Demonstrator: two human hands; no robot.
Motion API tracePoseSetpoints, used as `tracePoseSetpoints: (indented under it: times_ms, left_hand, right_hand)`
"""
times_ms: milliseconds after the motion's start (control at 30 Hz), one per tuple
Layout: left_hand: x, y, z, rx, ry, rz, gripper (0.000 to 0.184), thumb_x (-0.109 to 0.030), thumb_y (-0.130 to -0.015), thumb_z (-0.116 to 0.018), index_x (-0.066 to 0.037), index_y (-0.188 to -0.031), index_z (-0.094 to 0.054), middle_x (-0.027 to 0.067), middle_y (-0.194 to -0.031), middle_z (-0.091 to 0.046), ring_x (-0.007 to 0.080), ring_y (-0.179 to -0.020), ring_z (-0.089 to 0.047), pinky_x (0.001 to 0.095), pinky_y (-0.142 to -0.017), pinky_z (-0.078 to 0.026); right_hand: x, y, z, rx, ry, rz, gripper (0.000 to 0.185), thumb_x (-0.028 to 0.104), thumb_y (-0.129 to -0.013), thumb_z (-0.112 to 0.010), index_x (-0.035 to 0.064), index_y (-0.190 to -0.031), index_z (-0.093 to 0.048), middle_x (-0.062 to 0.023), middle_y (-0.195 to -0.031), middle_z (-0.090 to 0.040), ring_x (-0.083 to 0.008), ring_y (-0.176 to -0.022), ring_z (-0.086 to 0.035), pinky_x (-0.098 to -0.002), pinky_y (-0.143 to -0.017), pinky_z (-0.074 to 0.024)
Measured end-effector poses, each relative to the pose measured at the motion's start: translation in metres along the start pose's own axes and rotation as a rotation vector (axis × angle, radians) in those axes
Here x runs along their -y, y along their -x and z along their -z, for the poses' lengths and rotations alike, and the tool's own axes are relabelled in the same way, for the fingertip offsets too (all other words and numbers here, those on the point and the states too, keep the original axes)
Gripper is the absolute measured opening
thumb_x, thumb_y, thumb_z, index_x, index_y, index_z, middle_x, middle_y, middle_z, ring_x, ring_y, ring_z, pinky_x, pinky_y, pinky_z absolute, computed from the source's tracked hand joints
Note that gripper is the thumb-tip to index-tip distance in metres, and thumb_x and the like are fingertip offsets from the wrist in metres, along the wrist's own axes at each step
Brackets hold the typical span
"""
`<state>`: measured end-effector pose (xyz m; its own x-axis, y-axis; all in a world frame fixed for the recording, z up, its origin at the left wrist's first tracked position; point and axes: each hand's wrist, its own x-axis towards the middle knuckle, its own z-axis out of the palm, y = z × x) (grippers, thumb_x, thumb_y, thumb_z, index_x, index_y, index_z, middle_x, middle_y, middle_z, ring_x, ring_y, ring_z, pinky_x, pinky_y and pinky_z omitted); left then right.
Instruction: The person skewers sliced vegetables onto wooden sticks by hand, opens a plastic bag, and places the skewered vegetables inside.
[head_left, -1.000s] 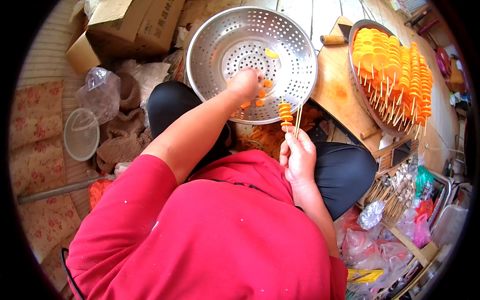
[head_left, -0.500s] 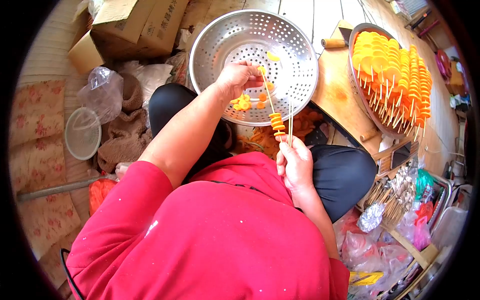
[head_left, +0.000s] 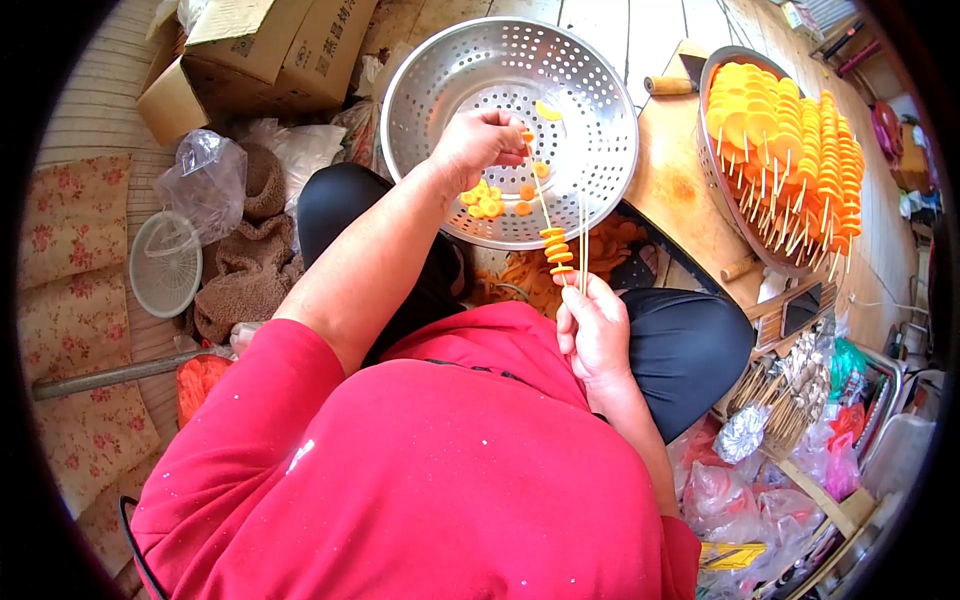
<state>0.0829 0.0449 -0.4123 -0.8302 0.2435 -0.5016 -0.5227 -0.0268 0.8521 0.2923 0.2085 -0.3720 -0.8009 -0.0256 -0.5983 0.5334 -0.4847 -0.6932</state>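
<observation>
a skewer (head_left: 545, 208) of orange slices stands between two bare hands, over the near rim of a perforated steel colander (head_left: 602, 110). we count it as partly filled: a short stack sits toward its lower end, with bare stick above. the left hand (head_left: 478, 145) pinches one more slice (head_left: 527, 136) at the upper tip; whether the point is through, we cannot tell. the right hand (head_left: 597, 312) grips the lower end, along with bare sticks (head_left: 584, 235) that carry nothing yet.

inside the colander we see what is left, a cluster of loose slices (head_left: 485, 199) and a few strewn singly. beside it, we judge much already done: loaded skewers (head_left: 785, 140) crowd a metal basin (head_left: 716, 182), stick ends hanging past its rim. a wooden board (head_left: 670, 180) lies between the two, a wooden-handled tool (head_left: 668, 86) at its far end.

orange scraps (head_left: 535, 275) lie below the colander. beyond, across a pale plank floor (head_left: 592, 18), we find a cardboard box (head_left: 265, 50), a brown cloth (head_left: 245, 280) and floral matting (head_left: 75, 235) to the left; foil (head_left: 742, 433) and plastic bags (head_left: 725, 490) pile up on the right.
</observation>
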Motion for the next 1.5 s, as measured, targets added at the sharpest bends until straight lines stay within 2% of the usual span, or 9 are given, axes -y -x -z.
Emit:
tracePoseSetpoints:
  times_ms: [367,867,967,1100,1133,1300,1400,1467,1500]
  left_hand:
    - [0.016,0.042,-0.035,0.272,-0.086,0.190,0.011,-0.004,-0.075,-0.066,-0.001,-0.085,-0.062,0.0079,-0.083,-0.065,0.0180,-0.074,-0.065,0.0313,-0.068,-0.056]
    - [0.012,0.027,-0.036,0.162,-0.161,0.113,0.006,-0.003,-0.076,-0.064,-0.003,-0.082,-0.061,0.0051,-0.080,-0.063,0.0140,-0.071,-0.064,0.0281,-0.063,-0.054]
    - [0.018,-0.009,-0.027,-0.013,-0.552,-0.140,0.008,-0.007,-0.077,-0.062,-0.002,-0.083,-0.063,0.0031,-0.077,-0.064,0.0104,-0.070,-0.063,0.0264,-0.062,-0.052]
    - [0.039,-0.035,-0.024,-0.007,-1.145,-0.341,0.020,-0.013,-0.077,-0.060,-0.009,-0.095,-0.066,0.0098,-0.084,-0.066,0.0236,-0.077,-0.065,0.0338,-0.072,-0.051]
    - [0.049,-0.039,-0.024,0.024,-1.221,-0.330,0.019,-0.016,-0.078,-0.058,-0.011,-0.095,-0.065,0.0133,-0.090,-0.064,0.0308,-0.086,-0.062,0.0378,-0.079,-0.049]
    - [0.061,-0.041,-0.028,0.023,-1.372,-0.377,0.014,-0.016,-0.078,-0.057,-0.007,-0.088,-0.062,0.0136,-0.090,-0.059,0.0319,-0.090,-0.059,0.0389,-0.079,-0.048]
    - [0.038,-0.033,-0.028,0.081,-1.366,-0.310,0.011,-0.011,-0.076,-0.061,-0.005,-0.085,-0.061,0.0122,-0.087,-0.061,0.0260,-0.084,-0.062,0.0367,-0.074,-0.050]
    - [0.018,-0.026,-0.023,0.144,-0.892,0.129,0.007,-0.004,-0.074,-0.063,-0.003,-0.080,-0.058,0.0112,-0.084,-0.062,0.0202,-0.076,-0.064,0.0326,-0.068,-0.053]
    - [0.018,-0.024,-0.019,0.142,-0.896,0.127,0.007,-0.004,-0.074,-0.063,-0.003,-0.080,-0.058,0.0112,-0.084,-0.062,0.0202,-0.076,-0.064,0.0326,-0.068,-0.053]
  right_hand:
    - [0.002,-0.011,-0.002,-0.096,-0.061,0.058,0.014,0.008,-0.091,-0.049,-0.0006,-0.100,-0.055,-0.0044,-0.056,-0.050,-0.0098,-0.036,-0.039,-0.0205,-0.034,-0.0316]
    - [0.004,-0.017,-0.005,-0.148,-0.068,0.101,0.014,0.009,-0.091,-0.050,0.0002,-0.101,-0.056,-0.0035,-0.057,-0.050,-0.0086,-0.037,-0.040,-0.0200,-0.033,-0.0320]
    - [0.003,-0.018,-0.003,-0.172,-0.066,0.122,0.014,0.009,-0.092,-0.050,0.0008,-0.101,-0.056,-0.0033,-0.057,-0.051,-0.0084,-0.037,-0.040,-0.0198,-0.034,-0.0329]
    - [0.004,-0.018,-0.003,-0.178,-0.061,0.132,0.014,0.009,-0.092,-0.050,0.0010,-0.102,-0.055,-0.0034,-0.058,-0.051,-0.0084,-0.037,-0.041,-0.0199,-0.034,-0.0327]
    - [0.003,-0.018,-0.002,-0.175,-0.059,0.128,0.014,0.009,-0.092,-0.050,0.0010,-0.102,-0.055,-0.0035,-0.058,-0.051,-0.0084,-0.037,-0.041,-0.0198,-0.034,-0.0326]
    - [0.003,-0.018,0.000,-0.164,-0.053,0.110,0.014,0.009,-0.092,-0.050,0.0012,-0.103,-0.055,-0.0038,-0.058,-0.051,-0.0087,-0.038,-0.041,-0.0198,-0.034,-0.0327]
    - [0.003,-0.017,0.000,-0.143,-0.045,0.106,0.014,0.009,-0.092,-0.050,0.0011,-0.102,-0.055,-0.0038,-0.057,-0.051,-0.0086,-0.038,-0.041,-0.0198,-0.034,-0.0327]
    - [0.002,-0.014,0.000,-0.127,-0.043,0.102,0.014,0.009,-0.091,-0.050,0.0010,-0.101,-0.056,-0.0039,-0.057,-0.051,-0.0085,-0.037,-0.041,-0.0198,-0.034,-0.0328]
    - [0.002,-0.013,0.001,-0.114,-0.034,0.082,0.014,0.009,-0.091,-0.050,0.0009,-0.101,-0.056,-0.0039,-0.056,-0.051,-0.0085,-0.037,-0.041,-0.0199,-0.034,-0.0328]
